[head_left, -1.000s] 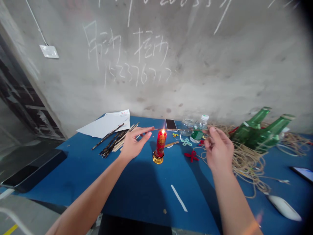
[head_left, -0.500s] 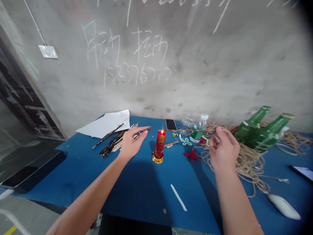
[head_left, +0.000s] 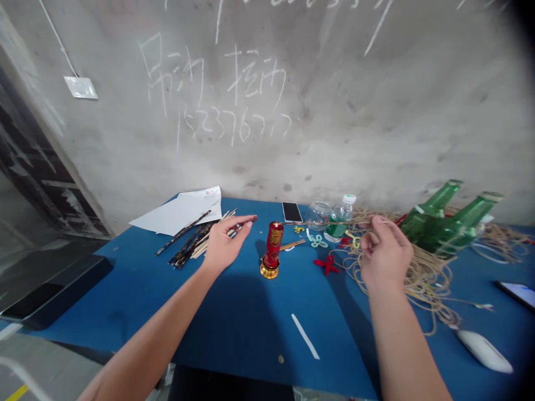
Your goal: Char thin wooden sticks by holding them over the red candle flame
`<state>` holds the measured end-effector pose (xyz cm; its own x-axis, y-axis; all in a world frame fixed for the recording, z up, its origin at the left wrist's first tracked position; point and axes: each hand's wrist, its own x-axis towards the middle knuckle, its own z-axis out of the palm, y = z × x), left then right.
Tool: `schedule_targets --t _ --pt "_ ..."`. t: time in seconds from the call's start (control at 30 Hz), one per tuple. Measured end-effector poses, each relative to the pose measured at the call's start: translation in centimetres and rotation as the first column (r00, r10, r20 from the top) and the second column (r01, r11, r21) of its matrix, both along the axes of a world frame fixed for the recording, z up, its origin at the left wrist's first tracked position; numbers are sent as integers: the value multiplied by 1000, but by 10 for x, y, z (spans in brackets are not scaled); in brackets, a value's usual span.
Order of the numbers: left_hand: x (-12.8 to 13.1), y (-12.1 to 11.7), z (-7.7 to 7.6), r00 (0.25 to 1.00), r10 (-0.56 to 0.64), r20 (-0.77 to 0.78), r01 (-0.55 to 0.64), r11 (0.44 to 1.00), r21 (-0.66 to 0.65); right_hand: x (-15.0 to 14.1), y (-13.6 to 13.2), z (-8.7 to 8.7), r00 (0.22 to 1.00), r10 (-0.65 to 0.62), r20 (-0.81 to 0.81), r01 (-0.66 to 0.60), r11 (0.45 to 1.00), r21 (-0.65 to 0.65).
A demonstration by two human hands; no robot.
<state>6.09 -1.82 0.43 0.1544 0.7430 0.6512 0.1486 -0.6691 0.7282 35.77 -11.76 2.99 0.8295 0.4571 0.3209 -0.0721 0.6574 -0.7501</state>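
A thin, partly darkened stick (head_left: 317, 224) is pinched at its right end by my right hand (head_left: 385, 250). It lies nearly level, and its left end is at the top of a red candle (head_left: 273, 245) with gold markings. A small glow shows there. The candle stands upright in a gold-coloured base. To its left, my left hand (head_left: 225, 242) is held with fingers stretched out and thumb apart, holding nothing. Behind and below that hand lies a pile of dark and pale sticks (head_left: 186, 250), partly hidden by the hand.
Green bottles (head_left: 455, 225) and tangled cord (head_left: 424, 284) lie at the right. A glass jar (head_left: 320, 213), a clear bottle (head_left: 340, 217), a phone (head_left: 291, 211) and a red knot (head_left: 326, 265) are beyond the candle. Papers (head_left: 179, 209) lie back left; a white strip (head_left: 305, 336) is in front.
The candle's bright flame has shrunk to a small glow and the candle looks darker. My right hand and the stick have shifted slightly right. My left hand has hardly moved.
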Motion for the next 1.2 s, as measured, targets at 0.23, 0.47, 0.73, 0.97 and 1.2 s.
schedule_targets --t 0.23,0.47,0.73,0.97,1.2 --pt "0 0 -1 1000 0 -8 0 1000 -11 1 0 -1 1000 -5 21 5 1000 -12" --pt "0 -2 1 1000 -4 6 5 1000 -18 1 1 -2 998 54 28 -52 997 -60" --pt "1 0 0 999 -5 48 6 1000 -23 -2 3 -4 992 130 0 -129 986 -109" --pt "-1 0 0 997 -14 76 16 1000 -21 -6 6 -9 990 143 6 -142 983 -115" --pt "-1 -1 2 999 -19 50 19 1000 -6 -26 4 -8 970 242 36 -234 960 -156"
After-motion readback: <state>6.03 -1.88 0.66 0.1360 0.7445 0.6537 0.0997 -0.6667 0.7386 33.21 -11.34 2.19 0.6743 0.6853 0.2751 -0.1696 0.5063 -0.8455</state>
